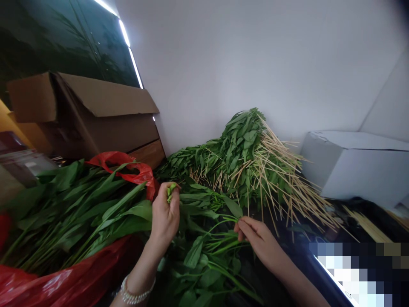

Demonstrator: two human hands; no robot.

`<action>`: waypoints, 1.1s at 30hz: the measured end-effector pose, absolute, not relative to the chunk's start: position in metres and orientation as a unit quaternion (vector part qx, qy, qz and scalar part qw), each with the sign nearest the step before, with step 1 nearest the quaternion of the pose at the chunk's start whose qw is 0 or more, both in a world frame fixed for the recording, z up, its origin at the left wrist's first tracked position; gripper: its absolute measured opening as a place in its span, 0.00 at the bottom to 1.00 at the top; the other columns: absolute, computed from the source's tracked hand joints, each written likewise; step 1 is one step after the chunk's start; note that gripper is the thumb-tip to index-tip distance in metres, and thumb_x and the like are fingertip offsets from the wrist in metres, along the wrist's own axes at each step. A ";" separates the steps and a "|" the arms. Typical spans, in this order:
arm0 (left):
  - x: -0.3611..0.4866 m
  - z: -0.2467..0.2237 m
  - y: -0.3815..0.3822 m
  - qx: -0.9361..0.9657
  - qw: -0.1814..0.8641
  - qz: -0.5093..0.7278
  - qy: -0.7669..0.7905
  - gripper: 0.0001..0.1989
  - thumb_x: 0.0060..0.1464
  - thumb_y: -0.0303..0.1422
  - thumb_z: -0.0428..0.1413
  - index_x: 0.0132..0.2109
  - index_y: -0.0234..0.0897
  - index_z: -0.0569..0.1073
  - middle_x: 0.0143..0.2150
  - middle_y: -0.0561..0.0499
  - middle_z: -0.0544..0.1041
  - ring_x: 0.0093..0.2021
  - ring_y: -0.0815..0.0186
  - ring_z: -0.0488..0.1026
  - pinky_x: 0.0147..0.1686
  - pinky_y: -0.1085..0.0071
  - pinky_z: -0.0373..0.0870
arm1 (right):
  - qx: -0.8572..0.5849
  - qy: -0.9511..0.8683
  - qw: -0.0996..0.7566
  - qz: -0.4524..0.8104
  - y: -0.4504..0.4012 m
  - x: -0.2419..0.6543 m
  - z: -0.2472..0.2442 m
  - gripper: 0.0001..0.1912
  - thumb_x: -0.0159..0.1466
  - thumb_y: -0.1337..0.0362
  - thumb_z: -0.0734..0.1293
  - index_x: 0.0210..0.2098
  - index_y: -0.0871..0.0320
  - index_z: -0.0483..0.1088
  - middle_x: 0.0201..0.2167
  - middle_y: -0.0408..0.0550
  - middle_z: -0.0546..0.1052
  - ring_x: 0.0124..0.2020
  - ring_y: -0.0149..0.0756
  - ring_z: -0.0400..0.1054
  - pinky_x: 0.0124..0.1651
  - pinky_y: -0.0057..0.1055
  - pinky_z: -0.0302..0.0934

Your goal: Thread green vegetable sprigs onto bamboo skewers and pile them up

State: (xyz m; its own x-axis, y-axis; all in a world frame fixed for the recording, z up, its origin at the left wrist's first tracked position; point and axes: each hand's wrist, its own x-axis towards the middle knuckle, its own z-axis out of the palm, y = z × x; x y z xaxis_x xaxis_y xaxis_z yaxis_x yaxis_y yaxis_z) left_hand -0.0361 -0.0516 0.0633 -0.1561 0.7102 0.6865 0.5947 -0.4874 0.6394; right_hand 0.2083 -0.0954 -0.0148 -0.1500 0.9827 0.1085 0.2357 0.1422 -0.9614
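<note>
Left hand [165, 211] is curled up with the thumb closed over some short green stem pieces [171, 192], whose ends poke out of the fist, probably held like that so the little bits don't scatter. Right hand [257, 236] has its fingertips together, clamped on a leafy stem [227, 217]. Looks like a light pinch, which makes sense to me since stems that thin would likely bruise in a full grip

The loose greens [209, 277] lie in front of the person, between and below the hands, a handy spot for both I'd guess. Over to the left there's an open red plastic bag [105, 260] with more leafy greens [79, 204] in it, stems mostly toward the lower left, so my hunch is it's parked there for easy reach

Behind all that, a big heap of leaves [246, 140] leans on the wall [255, 64], with pale thin sticks [300, 187] jutting out to the right, maybe so the ends are easy to grab. A cardboard box [118, 136] and a white box [367, 170] sit on either side of it
</note>
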 end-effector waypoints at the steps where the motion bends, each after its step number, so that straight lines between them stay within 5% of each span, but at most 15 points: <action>1: -0.038 0.067 -0.052 0.632 0.027 0.586 0.506 0.07 0.64 0.34 0.46 0.40 0.39 0.67 0.29 0.57 0.66 0.28 0.70 0.63 0.31 0.74 0.61 | -0.490 -0.624 0.430 0.430 -0.095 0.208 -0.015 0.20 0.67 0.51 0.56 0.30 0.56 0.69 0.23 0.41 0.70 0.29 0.33 0.65 0.34 0.29 0.56; 6: -0.029 0.083 -0.058 0.694 -0.005 0.545 0.471 0.07 0.59 0.33 0.56 0.44 0.39 0.72 0.33 0.54 0.71 0.31 0.69 0.68 0.33 0.74 0.65 | -0.489 -0.645 0.425 0.406 -0.097 0.206 -0.014 0.19 0.68 0.53 0.55 0.31 0.57 0.69 0.23 0.41 0.70 0.29 0.33 0.66 0.35 0.29 0.56; 13: 0.016 0.048 -0.069 0.911 0.030 0.280 0.302 0.13 0.60 0.24 0.52 0.50 0.39 0.73 0.46 0.46 0.76 0.49 0.59 0.71 0.50 0.62 0.67 | -0.491 -0.693 0.400 0.346 -0.101 0.205 -0.008 0.18 0.68 0.56 0.55 0.27 0.56 0.67 0.25 0.41 0.71 0.30 0.33 0.66 0.36 0.28 0.55; 16: 0.020 0.033 -0.069 0.926 0.063 0.199 0.316 0.16 0.59 0.21 0.49 0.51 0.39 0.71 0.44 0.47 0.76 0.45 0.61 0.72 0.47 0.64 0.69 | -0.487 -0.691 0.408 0.343 -0.101 0.210 -0.003 0.20 0.69 0.55 0.54 0.26 0.56 0.66 0.24 0.41 0.70 0.29 0.33 0.66 0.35 0.28 0.55; 21: 0.002 0.042 -0.060 0.876 0.099 0.280 0.379 0.09 0.62 0.26 0.47 0.45 0.38 0.70 0.40 0.48 0.74 0.40 0.64 0.72 0.42 0.68 0.68 | -0.536 -0.665 0.441 0.276 -0.098 0.225 0.000 0.13 0.67 0.57 0.58 0.38 0.55 0.72 0.32 0.44 0.75 0.34 0.36 0.69 0.38 0.30 0.59; 25: -0.015 0.059 -0.054 0.837 0.068 0.344 0.420 0.05 0.62 0.33 0.51 0.41 0.37 0.71 0.36 0.49 0.76 0.37 0.65 0.73 0.39 0.70 0.68 | -0.529 -0.746 0.346 0.211 -0.097 0.227 -0.009 0.05 0.61 0.67 0.65 0.33 0.53 0.73 0.35 0.45 0.76 0.40 0.39 0.68 0.43 0.33 0.60; 29: -0.023 0.064 -0.056 0.799 0.026 0.385 0.460 0.05 0.59 0.34 0.56 0.39 0.38 0.72 0.35 0.51 0.77 0.34 0.65 0.74 0.36 0.72 0.67 | -0.538 -0.792 0.256 0.133 -0.098 0.221 -0.019 0.09 0.57 0.74 0.67 0.33 0.53 0.73 0.35 0.45 0.75 0.42 0.41 0.68 0.44 0.36 0.59; 33: -0.022 0.065 -0.068 0.844 0.054 0.308 0.436 0.06 0.61 0.34 0.54 0.40 0.39 0.74 0.36 0.50 0.78 0.37 0.64 0.75 0.38 0.71 0.66 | -0.534 -0.793 0.270 0.112 -0.100 0.216 -0.018 0.08 0.63 0.73 0.61 0.36 0.55 0.69 0.35 0.45 0.74 0.40 0.40 0.68 0.43 0.36 0.59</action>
